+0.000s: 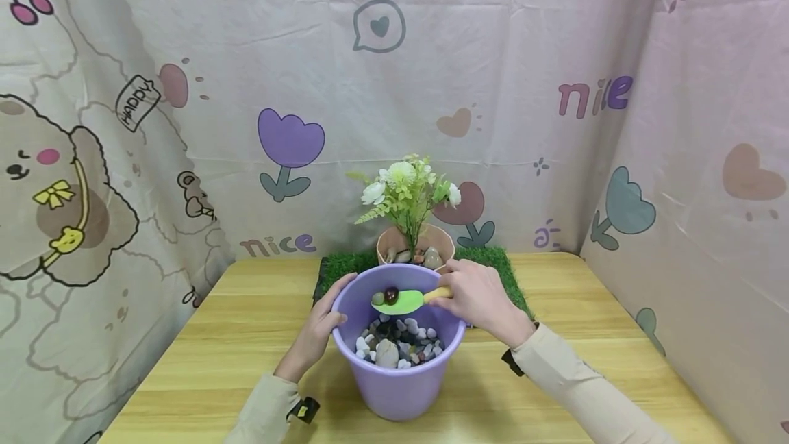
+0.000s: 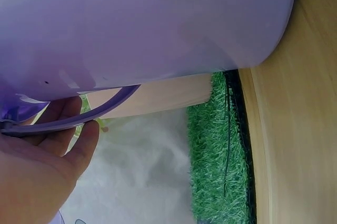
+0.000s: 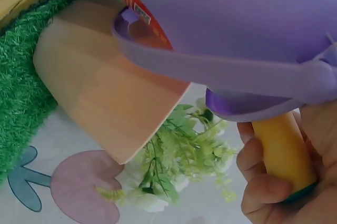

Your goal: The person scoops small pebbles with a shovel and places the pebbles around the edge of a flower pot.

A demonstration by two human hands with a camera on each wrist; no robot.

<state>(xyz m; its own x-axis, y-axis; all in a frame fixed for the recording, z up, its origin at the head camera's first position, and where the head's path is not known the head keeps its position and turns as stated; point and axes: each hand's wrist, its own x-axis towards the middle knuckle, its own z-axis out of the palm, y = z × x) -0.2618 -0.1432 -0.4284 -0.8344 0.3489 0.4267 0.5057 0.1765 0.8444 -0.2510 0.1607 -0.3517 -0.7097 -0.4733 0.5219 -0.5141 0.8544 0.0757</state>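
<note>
Shovel [image 1: 403, 303]: held over the mouth of the purple bucket [image 1: 397, 389], blade pointing left, with a brown stone [image 1: 391, 294] and a grey stone [image 1: 378, 299] on its tip.
Left arm: beige sleeve [image 1: 265, 406] reaching up and slightly right from the lower edge, with a black strap [image 1: 305, 410] at the wrist.
Left hand [image 1: 319, 324]: gripping the bucket's left rim, fingers bent along the edge and thumb lower down; the left wrist view shows the bucket's handle [image 2: 100, 110] crossing in front of the fingers.
Bucket: upright on the table [image 1: 246, 341], pebbles [image 1: 387, 353] in its bottom, mostly white and grey.
Pot [image 3: 100, 76]: behind the bucket on a grass mat [image 1: 345, 266], white flowers [image 1: 401, 175] rising from it.
Right hand [image 1: 477, 293]: above the bucket's right rim, back upward, fingers curled round the shovel's yellow grip [image 3: 281, 150]; whether it touches the rim cannot be told.
Right arm: sleeve slanting up and left from the lower right, forearm raised above the table.
</note>
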